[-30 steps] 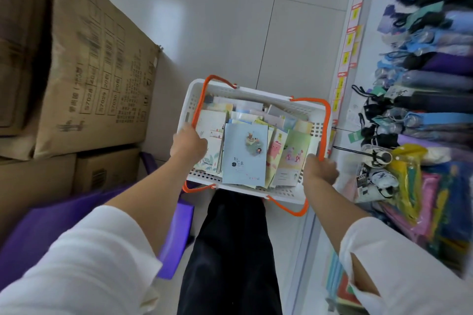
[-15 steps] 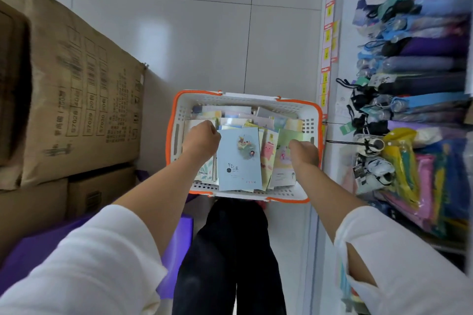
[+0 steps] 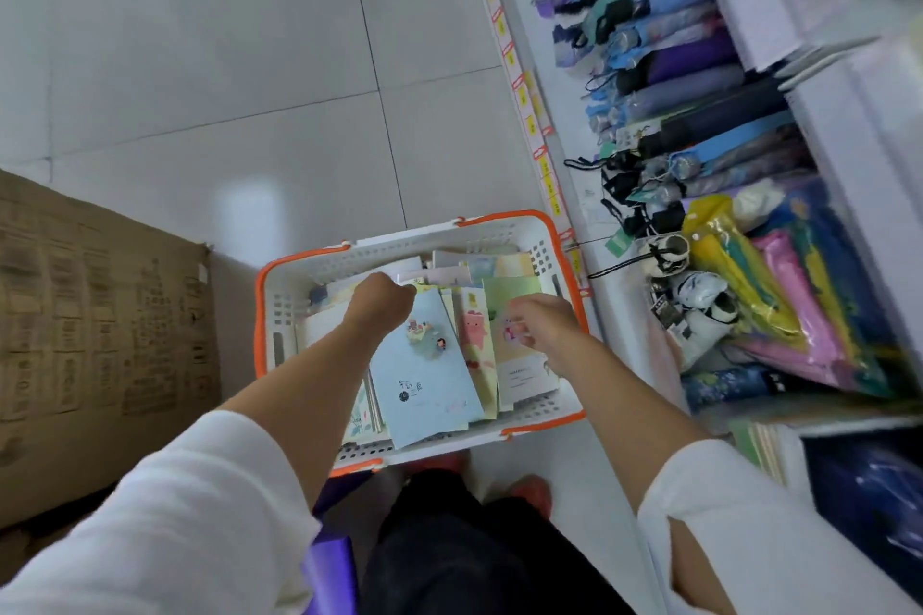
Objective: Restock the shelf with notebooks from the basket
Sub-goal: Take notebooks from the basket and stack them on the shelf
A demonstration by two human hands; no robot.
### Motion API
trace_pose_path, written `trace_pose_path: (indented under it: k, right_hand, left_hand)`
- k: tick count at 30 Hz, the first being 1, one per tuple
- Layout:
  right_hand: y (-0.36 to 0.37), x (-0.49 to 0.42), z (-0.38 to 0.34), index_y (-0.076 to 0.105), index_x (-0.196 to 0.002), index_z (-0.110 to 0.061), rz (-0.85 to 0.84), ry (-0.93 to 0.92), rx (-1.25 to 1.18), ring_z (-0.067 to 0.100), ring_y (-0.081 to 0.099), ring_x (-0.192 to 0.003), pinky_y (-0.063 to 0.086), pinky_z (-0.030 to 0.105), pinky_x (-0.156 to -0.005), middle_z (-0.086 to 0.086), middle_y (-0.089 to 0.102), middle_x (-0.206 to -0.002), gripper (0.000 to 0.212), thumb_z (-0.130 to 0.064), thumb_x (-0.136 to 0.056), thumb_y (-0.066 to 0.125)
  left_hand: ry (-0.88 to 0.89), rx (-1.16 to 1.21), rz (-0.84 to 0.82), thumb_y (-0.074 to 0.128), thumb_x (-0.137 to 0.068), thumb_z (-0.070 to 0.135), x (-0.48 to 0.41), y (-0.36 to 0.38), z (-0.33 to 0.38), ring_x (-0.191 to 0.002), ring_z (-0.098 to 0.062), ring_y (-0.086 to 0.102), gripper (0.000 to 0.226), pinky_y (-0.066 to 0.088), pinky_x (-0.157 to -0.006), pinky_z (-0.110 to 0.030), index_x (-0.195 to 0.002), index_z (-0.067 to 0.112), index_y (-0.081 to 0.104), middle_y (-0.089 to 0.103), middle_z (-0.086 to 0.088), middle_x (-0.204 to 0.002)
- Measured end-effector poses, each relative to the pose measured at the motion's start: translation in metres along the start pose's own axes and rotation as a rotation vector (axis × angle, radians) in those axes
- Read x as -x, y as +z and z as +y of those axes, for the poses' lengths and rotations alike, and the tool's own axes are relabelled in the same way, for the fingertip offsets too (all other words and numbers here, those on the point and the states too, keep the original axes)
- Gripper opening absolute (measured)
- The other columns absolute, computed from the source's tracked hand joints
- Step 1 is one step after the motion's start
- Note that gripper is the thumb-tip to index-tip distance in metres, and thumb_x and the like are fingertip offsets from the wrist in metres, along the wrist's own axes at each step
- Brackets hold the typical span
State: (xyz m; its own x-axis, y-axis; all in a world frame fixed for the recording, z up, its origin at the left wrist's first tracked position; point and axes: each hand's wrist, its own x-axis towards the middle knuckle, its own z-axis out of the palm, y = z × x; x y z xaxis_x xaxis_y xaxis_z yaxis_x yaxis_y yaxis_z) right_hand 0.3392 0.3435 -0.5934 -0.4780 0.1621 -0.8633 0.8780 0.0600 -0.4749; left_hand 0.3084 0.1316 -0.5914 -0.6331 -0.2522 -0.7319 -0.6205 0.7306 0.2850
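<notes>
Left fingers: curled down into the notebooks at the far end of the pile, the left hand [image 3: 378,302] seen from its back; whether the fingers grip anything cannot be told.
Right fingers: bent loosely, the right hand [image 3: 542,322] over the green and pink covers; the fingertips [image 3: 517,332] are blurred, so a hold cannot be told.
Basket: white [image 3: 399,247] with orange handles, under both hands, on the floor [image 3: 225,65] just in front of the person's legs.
Notebooks: a loose pile [image 3: 469,275] fills the basket, spreading beyond and between the fingers.
Blue notebook: on top [image 3: 424,375], between the two hands and nearer the person than the left fingers, its far corner touching the left hand.
Pink notebook: just left of the right fingers [image 3: 474,330], partly under the blue one.
Green notebook: beyond and under the right fingers [image 3: 512,290].
Shelf: right of the right hand [image 3: 609,315], its edge just beside the basket, with yellow price tags along it.
Umbrellas: folded, in rows [image 3: 699,65] on the shelf, well beyond the right fingers.
Box: cardboard [image 3: 100,315], well left of the left hand.
</notes>
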Motion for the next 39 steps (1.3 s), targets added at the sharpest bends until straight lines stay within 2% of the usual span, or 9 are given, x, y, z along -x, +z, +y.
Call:
trace_pose_path:
  k: [2,4,9,16,23,28,32,36,39]
  right_hand:
    - [-0.009,-0.012,0.009,0.065,-0.099,-0.008,0.001,-0.056,-0.062,0.015,0.047,-0.057,0.035,0.024,-0.049,0.008,0.058,-0.076,0.019,0.001,-0.086,0.053]
    - [-0.015,-0.025,0.018,0.065,-0.103,-0.009,0.021,-0.101,-0.104,0.014,0.049,-0.059,0.039,0.026,-0.051,0.005,0.059,-0.075,0.021,0.0,-0.088,0.053]
    - [-0.017,-0.059,0.039,0.066,-0.089,-0.012,0.061,-0.147,-0.219,0.019,0.058,-0.068,0.041,0.03,-0.057,0.008,0.064,-0.078,0.014,-0.005,-0.089,0.054]
    - [0.0,-0.05,0.056,0.064,-0.099,-0.008,0.08,-0.21,-0.413,0.022,0.064,-0.077,0.043,0.028,-0.058,0.01,0.07,-0.089,0.013,-0.015,-0.091,0.058]
    - [0.031,-0.017,0.04,0.064,-0.099,-0.011,0.133,-0.268,-0.373,0.021,0.062,-0.076,0.044,0.031,-0.065,0.01,0.068,-0.094,0.013,-0.009,-0.095,0.052]
    - [0.041,-0.01,0.031,0.063,-0.095,-0.003,0.159,-0.305,-0.352,0.019,0.056,-0.064,0.038,0.026,-0.056,0.013,0.063,-0.086,0.024,0.002,-0.095,0.039]
    - [0.047,-0.005,0.045,0.062,-0.079,-0.011,0.179,-0.303,-0.301,0.018,0.053,-0.062,0.038,0.026,-0.055,0.013,0.063,-0.086,0.027,0.002,-0.094,0.044]
    - [0.056,-0.007,0.067,0.063,-0.083,-0.017,0.162,-0.3,-0.152,0.016,0.059,-0.076,0.046,0.024,-0.064,0.012,0.067,-0.102,0.024,0.0,-0.093,0.05]
    - [0.064,-0.01,0.081,0.065,-0.089,-0.015,0.196,-0.291,-0.022,0.019,0.059,-0.094,0.05,0.029,-0.075,0.006,0.062,-0.11,0.018,-0.001,-0.09,0.052]
  left_hand:
    - [0.028,-0.017,0.028,0.05,-0.082,0.025,-0.013,0.014,0.011,-0.063,-0.024,0.055,0.026,0.043,-0.06,-0.026,-0.081,0.002,0.061,0.066,-0.011,-0.083]
    - [0.081,-0.034,0.031,0.05,-0.082,0.022,-0.02,0.024,0.026,-0.058,-0.02,0.051,0.023,0.039,-0.052,-0.024,-0.081,0.002,0.06,0.063,-0.009,-0.079]
    - [0.157,-0.1,-0.042,0.046,-0.085,0.014,-0.035,0.044,0.049,-0.047,-0.016,0.038,0.024,0.029,-0.045,-0.02,-0.062,0.008,0.052,0.046,-0.004,-0.055]
    - [0.216,-0.054,-0.055,0.047,-0.08,0.014,-0.052,0.048,0.036,-0.045,-0.017,0.035,0.02,0.026,-0.044,-0.018,-0.061,0.007,0.051,0.046,-0.007,-0.057]
    - [0.248,0.127,-0.072,0.05,-0.085,0.01,-0.044,0.022,0.002,-0.045,-0.016,0.04,0.023,0.028,-0.043,-0.016,-0.063,0.004,0.054,0.055,-0.007,-0.057]
    - [0.178,0.271,-0.134,0.049,-0.088,0.005,-0.044,-0.002,-0.017,-0.045,-0.015,0.04,0.021,0.031,-0.038,-0.012,-0.068,0.002,0.051,0.055,-0.01,-0.063]
    - [0.116,0.249,-0.145,0.047,-0.089,0.003,-0.052,-0.002,-0.041,-0.046,-0.014,0.047,0.013,0.037,-0.037,-0.011,-0.076,0.003,0.05,0.055,-0.01,-0.065]
    - [0.048,0.275,-0.141,0.043,-0.088,-0.001,-0.063,0.011,-0.061,-0.049,-0.018,0.04,0.019,0.033,-0.041,-0.017,-0.072,0.009,0.039,0.04,-0.008,-0.063]
    - [0.044,0.198,-0.063,0.044,-0.082,0.001,-0.066,0.021,-0.07,-0.046,-0.021,0.042,0.02,0.036,-0.047,-0.023,-0.063,0.006,0.041,0.041,-0.011,-0.049]
